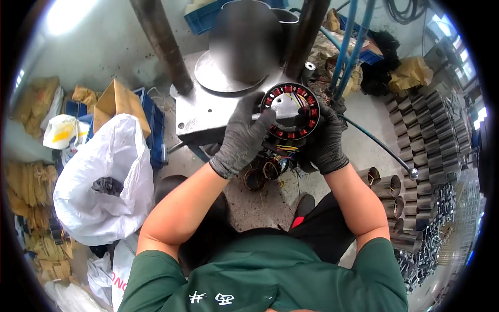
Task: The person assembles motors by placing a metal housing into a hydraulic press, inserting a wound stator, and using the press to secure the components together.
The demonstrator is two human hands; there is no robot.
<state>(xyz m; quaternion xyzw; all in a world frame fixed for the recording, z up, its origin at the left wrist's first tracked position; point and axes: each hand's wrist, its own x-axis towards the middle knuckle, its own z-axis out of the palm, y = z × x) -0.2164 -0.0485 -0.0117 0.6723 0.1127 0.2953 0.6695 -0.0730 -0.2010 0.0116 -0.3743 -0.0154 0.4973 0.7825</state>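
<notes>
A ring-shaped motor stator (313, 112) with red copper windings is held up between my two hands, its open centre facing me. Yellow and dark wires show across its hole. My left hand (241, 135), in a grey glove, grips the stator's left rim with the thumb at the front. Around the right rim closes my right hand (327, 140), gloved the same way; some of its fingers are hidden behind the ring. Just behind the stator is the metal bed (202, 118) of a press. Beneath my hands, more wired stators (254, 179) lie low near the floor.
Thick columns (162, 44) flank a round metal plate (205, 78) on the press. A lever with a ball end (413, 173) reaches out at the right. Metal cylinders (391, 185) stand in rows beyond it. At left are a white sack (78, 192) and a cardboard box (132, 112).
</notes>
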